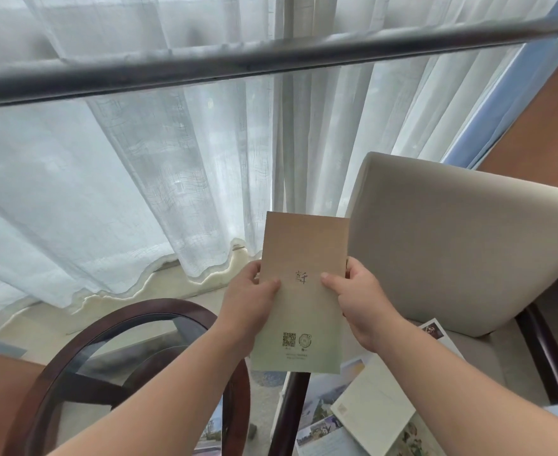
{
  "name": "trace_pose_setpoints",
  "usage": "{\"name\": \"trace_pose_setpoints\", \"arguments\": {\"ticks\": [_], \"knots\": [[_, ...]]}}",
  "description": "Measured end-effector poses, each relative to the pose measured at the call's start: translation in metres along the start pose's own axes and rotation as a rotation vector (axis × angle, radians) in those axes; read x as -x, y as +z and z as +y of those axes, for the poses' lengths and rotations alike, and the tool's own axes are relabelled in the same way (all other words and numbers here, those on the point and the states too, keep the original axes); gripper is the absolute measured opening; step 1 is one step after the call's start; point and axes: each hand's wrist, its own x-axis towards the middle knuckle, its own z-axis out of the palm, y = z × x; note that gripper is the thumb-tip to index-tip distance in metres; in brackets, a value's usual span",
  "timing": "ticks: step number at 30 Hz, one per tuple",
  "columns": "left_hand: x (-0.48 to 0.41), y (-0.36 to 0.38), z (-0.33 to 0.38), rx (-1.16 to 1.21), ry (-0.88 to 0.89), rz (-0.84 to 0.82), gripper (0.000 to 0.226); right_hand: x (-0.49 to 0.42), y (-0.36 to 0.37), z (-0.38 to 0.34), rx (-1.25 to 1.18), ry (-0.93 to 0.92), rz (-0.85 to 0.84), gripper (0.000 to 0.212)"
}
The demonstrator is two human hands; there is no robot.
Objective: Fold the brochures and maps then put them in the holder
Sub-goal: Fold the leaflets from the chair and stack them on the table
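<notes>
A folded tan-to-green brochure (303, 258) with a small black logo and a QR code is held upright in front of me. My left hand (248, 301) grips its left edge, thumb on the front. My right hand (359, 297) grips its right edge, thumb on the front as well. Several more brochures and photo cards (363, 413) lie loose on the chair seat at the lower right. No holder shows in this view.
A beige upholstered chair back (461, 245) stands right of the brochure. A round glass table with a dark wooden rim (83, 337) sits at the lower left. White sheer curtains (139, 192) and a grey rail (271, 57) fill the background.
</notes>
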Motion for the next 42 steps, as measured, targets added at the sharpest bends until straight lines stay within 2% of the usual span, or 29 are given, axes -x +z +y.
{"name": "trace_pose_setpoints", "arguments": {"ticks": [3, 5, 7, 10, 12, 14, 16, 18, 21, 23, 26, 28, 30, 32, 34, 36, 39, 42], "knots": [[0.003, 0.001, 0.001, 0.110, 0.049, -0.052, 0.031, -0.002, -0.009, 0.003, -0.049, 0.019, -0.017, 0.039], [0.006, 0.002, 0.001, 0.144, 0.054, -0.080, 0.032, -0.001, -0.013, 0.003, -0.148, 0.106, -0.125, 0.035], [0.008, 0.003, -0.002, 0.112, 0.057, -0.071, 0.031, -0.001, -0.012, 0.004, -0.164, 0.132, -0.161, 0.025], [0.011, 0.002, -0.006, -0.077, 0.067, 0.091, 0.034, -0.002, -0.001, 0.007, -0.101, 0.075, -0.117, 0.018], [0.015, -0.002, -0.009, -0.327, 0.108, 0.250, 0.052, -0.002, 0.013, 0.009, -0.031, 0.040, -0.104, 0.016], [0.022, -0.007, -0.013, -0.423, 0.171, 0.245, 0.063, 0.001, 0.029, 0.012, 0.023, 0.029, -0.136, 0.019], [0.032, -0.013, -0.015, -0.302, 0.124, 0.090, 0.068, 0.007, 0.048, 0.016, 0.001, 0.068, -0.284, 0.023], [0.036, -0.026, -0.021, -0.182, 0.045, 0.042, 0.063, 0.013, 0.066, 0.022, -0.081, 0.180, -0.442, 0.030], [0.038, -0.061, -0.031, -0.182, 0.057, 0.188, 0.008, 0.018, 0.090, 0.036, -0.043, 0.285, -0.552, 0.034], [0.040, -0.089, -0.041, -0.175, 0.018, 0.241, 0.020, 0.019, 0.107, 0.046, 0.124, 0.221, -0.513, 0.029], [0.039, -0.130, -0.061, 0.007, -0.102, 0.174, 0.018, 0.017, 0.127, 0.066, 0.385, 0.124, -0.301, 0.033], [0.038, -0.156, -0.075, 0.141, -0.184, 0.104, 0.018, 0.017, 0.137, 0.081, 0.456, 0.175, -0.270, 0.026], [0.039, -0.178, -0.092, 0.168, -0.218, 0.061, 0.019, 0.020, 0.148, 0.101, 0.488, 0.219, -0.280, 0.011], [0.039, -0.196, -0.114, -0.002, -0.202, 0.081, 0.016, 0.026, 0.161, 0.120, 0.564, 0.198, -0.250, 0.007], [0.034, -0.213, -0.138, -0.345, -0.149, 0.151, 0.009, 0.031, 0.171, 0.142, 0.623, 0.211, -0.212, 0.009], [0.028, -0.223, -0.163, -0.576, -0.122, 0.172, 0.011, 0.033, 0.179, 0.170, 0.694, 0.240, -0.184, 0.011], [0.021, -0.227, -0.204, -0.746, -0.140, 0.153, 0.020, 0.033, 0.187, 0.210, 0.812, 0.255, -0.147, 0.006], [0.015, -0.222, -0.245, -0.828, -0.172, 0.120, 0.024, 0.034, 0.192, 0.245, 0.883, 0.250, -0.112, 0.027]]}}
